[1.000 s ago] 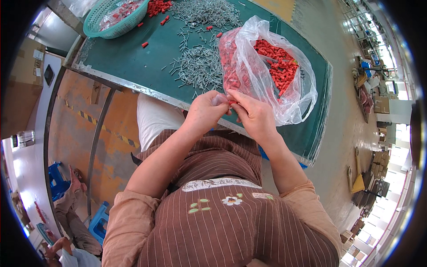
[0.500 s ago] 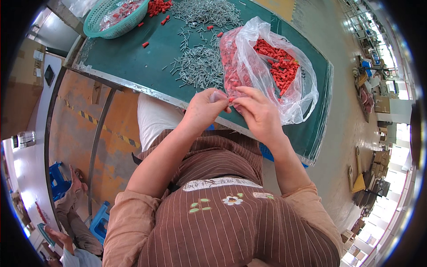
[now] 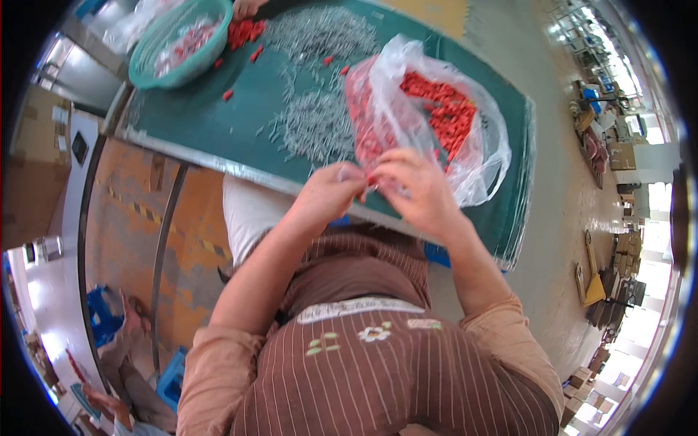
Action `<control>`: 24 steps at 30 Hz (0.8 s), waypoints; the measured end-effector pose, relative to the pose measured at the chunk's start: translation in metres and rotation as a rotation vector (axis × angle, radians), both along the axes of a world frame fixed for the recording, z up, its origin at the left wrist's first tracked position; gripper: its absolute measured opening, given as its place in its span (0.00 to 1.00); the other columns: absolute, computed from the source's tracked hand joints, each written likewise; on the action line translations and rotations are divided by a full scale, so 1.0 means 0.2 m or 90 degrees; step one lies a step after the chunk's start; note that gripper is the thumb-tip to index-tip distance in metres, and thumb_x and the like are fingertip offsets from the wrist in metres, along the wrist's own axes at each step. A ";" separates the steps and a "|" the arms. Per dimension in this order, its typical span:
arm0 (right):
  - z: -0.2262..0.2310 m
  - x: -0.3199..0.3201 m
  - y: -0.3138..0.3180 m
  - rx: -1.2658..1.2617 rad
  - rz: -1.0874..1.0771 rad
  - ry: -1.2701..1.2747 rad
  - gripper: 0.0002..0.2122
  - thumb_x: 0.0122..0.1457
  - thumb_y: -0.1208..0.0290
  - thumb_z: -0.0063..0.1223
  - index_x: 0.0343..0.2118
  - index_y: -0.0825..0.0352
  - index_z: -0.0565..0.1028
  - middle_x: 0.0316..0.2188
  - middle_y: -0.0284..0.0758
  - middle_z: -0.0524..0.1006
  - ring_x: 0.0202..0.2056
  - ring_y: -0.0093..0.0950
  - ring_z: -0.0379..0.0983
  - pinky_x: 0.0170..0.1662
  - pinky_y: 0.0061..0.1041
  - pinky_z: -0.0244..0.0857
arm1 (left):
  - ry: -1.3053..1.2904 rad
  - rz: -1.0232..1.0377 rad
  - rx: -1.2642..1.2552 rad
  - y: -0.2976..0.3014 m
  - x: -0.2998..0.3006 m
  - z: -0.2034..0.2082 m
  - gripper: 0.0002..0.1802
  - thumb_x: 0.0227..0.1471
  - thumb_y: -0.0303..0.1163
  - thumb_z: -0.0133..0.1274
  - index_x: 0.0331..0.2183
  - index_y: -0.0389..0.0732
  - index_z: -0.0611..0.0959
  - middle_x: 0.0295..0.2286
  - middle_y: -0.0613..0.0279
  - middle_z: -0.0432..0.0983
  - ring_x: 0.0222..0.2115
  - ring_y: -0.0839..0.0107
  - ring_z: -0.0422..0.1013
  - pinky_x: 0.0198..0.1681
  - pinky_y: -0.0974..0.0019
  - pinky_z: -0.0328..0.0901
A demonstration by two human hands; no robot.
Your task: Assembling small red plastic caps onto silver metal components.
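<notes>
My left hand and my right hand meet fingertip to fingertip over the table's near edge. Both are closed in a pinch. Clear film, which looks like a small plastic bag, shows at my left fingers. A small red plug is at my right fingertips, between the hands; blur hides its exact hold. Just beyond my right hand lies a large clear bag full of red plugs. Loose grey metal screws are heaped left of that bag.
A green basket with clear packets stands at the table's far left. Another person's hand is beside it, near more red plugs. A second screw heap lies farther back on the green table. Blue stools stand lower left.
The view has shifted slightly. Another person's hand has come in by the basket, which now sits lower in view. My hands stay together, with fingers slightly moved around the red plug.
</notes>
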State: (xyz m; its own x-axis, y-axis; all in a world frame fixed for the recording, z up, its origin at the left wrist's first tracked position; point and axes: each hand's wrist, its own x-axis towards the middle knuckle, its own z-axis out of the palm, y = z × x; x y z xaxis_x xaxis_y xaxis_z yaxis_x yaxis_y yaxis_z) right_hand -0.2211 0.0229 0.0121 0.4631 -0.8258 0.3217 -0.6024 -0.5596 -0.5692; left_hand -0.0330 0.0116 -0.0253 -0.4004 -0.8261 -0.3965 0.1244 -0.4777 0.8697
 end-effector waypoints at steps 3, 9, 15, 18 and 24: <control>-0.09 0.00 0.01 -0.027 0.042 0.015 0.10 0.44 0.78 0.51 0.32 0.65 0.75 0.35 0.40 0.74 0.40 0.40 0.71 0.43 0.35 0.66 | -0.048 -0.014 -0.032 0.04 0.03 -0.07 0.10 0.49 0.36 0.55 0.23 0.42 0.76 0.17 0.69 0.68 0.14 0.81 0.60 0.16 0.74 0.54; -0.07 0.01 0.12 -0.008 0.064 -0.016 0.09 0.47 0.73 0.55 0.33 0.65 0.75 0.35 0.36 0.73 0.40 0.36 0.71 0.42 0.33 0.66 | 0.067 -0.013 0.070 0.12 0.03 -0.07 0.05 0.51 0.29 0.54 0.30 0.39 0.76 0.19 0.69 0.69 0.13 0.85 0.57 0.14 0.78 0.48; -0.08 -0.01 0.12 -0.002 0.080 0.107 0.04 0.49 0.73 0.54 0.28 0.65 0.73 0.31 0.36 0.71 0.35 0.37 0.71 0.38 0.34 0.65 | 0.034 -0.050 0.086 0.13 0.03 -0.10 0.08 0.53 0.33 0.54 0.32 0.39 0.75 0.20 0.71 0.67 0.15 0.85 0.57 0.15 0.79 0.49; 0.02 -0.04 0.03 -0.021 -0.001 -0.038 0.05 0.49 0.72 0.54 0.24 0.66 0.70 0.26 0.39 0.69 0.31 0.40 0.69 0.35 0.36 0.63 | 0.046 -0.004 0.018 0.09 0.00 -0.04 0.14 0.52 0.34 0.55 0.40 0.39 0.76 0.17 0.73 0.65 0.13 0.84 0.58 0.13 0.78 0.53; 0.00 -0.06 -0.02 0.104 0.024 -0.104 0.06 0.46 0.81 0.56 0.28 0.68 0.73 0.27 0.35 0.70 0.27 0.28 0.68 0.30 0.24 0.62 | -0.137 -0.029 -0.138 0.03 -0.06 0.05 0.11 0.50 0.32 0.58 0.36 0.40 0.79 0.21 0.74 0.69 0.20 0.86 0.62 0.21 0.78 0.58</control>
